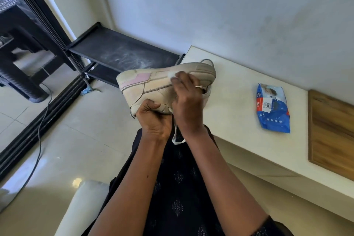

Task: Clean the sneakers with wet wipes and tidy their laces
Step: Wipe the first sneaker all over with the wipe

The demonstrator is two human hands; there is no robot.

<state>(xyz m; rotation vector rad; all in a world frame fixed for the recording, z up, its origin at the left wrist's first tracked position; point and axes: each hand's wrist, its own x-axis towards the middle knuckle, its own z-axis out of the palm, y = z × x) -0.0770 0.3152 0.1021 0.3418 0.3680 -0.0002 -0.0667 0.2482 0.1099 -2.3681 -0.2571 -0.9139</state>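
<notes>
Black rack (122, 51), wooden board (331, 132)

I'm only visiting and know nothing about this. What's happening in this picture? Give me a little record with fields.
activity: wiping a sneaker held in the air
sneaker: beige with pink panels, tipped so the sole is on the far side
left hand: grips the sneaker's near edge
right hand: holds a white wet wipe against the sole's side
lace: hangs loose under the sneaker
wipes pack: blue, lying on the white table
behind: black shoe rack
</notes>
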